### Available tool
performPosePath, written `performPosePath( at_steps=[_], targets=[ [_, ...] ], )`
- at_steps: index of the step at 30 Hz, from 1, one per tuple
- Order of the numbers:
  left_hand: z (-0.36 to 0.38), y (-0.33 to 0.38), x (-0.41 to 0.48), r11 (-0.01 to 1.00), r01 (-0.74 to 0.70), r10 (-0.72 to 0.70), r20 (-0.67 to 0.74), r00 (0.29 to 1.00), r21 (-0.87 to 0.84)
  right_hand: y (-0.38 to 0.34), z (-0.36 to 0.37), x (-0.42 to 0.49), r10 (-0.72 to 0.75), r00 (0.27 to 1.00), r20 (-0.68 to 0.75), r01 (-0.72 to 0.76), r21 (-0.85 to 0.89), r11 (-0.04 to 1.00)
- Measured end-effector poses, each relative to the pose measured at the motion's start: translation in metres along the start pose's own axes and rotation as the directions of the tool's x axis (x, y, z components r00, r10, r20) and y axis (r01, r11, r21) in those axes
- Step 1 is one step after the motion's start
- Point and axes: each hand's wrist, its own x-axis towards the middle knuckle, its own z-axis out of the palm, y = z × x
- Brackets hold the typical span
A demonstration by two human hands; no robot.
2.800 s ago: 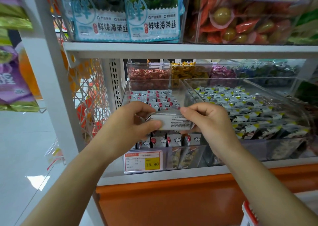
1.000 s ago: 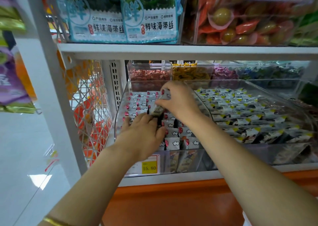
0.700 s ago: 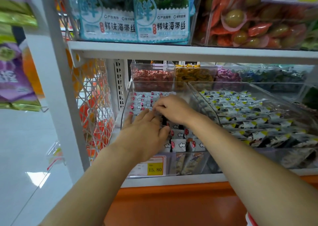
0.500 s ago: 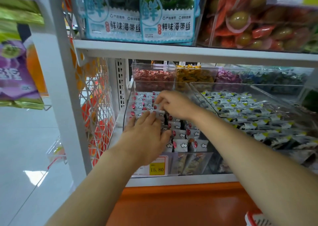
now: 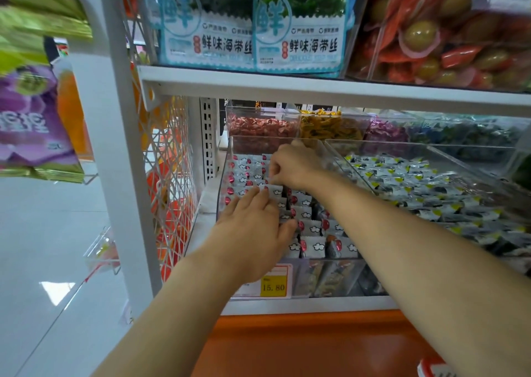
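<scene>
The grip of the right hand (image 5: pixel 293 167) is curled, with the fingertips (image 5: pixel 271 171) pointing down into the packets (image 5: pixel 309 228); I cannot tell if they pinch one. Just below this hand one flat packet (image 5: pixel 275 190) lies on top of the rows, and its upper edge is at the thumb. The left hand (image 5: pixel 253 233) is nearer to the camera. Its grip is apart: the fingers are straight and lie flat on the packets, the fingertips (image 5: pixel 258 194) touch the flat packet, and the thumb rests on the row beside it. The packets are white with a red dot and a small cloud, and they stand in rows inside a clear bin (image 5: pixel 225 175). A price tag (image 5: pixel 273 286) with 15.80 is on the front of the bin. Just right of it a second bin (image 5: pixel 474 158) holds packets with yellow marks. Both bins stand on a white shelf (image 5: pixel 287 304). Behind them are boxes with red sweets (image 5: pixel 258 126) and yellow sweets (image 5: pixel 327 125). On the upper shelf (image 5: pixel 287 86) stand blue seaweed bags (image 5: pixel 298 31)
</scene>
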Motion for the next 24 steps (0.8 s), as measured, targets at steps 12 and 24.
performPosePath(
  at_steps=[12, 24],
  targets=[
    [-0.01, 0.003, -0.002, 0.942, 0.027, -0.12, -0.262, 0.958, -0.334, 0.009, -0.032, -0.058, 0.245, 0.875, -0.419, 0.046, 0.573, 0.818],
    [-0.014, 0.018, -0.003, 0.641, 0.002, -0.311, -0.257, 0.915, -0.768, 0.022, -0.033, -0.143, 0.514, 0.826, -0.229, 0.097, 0.958, 0.271]
  ],
)
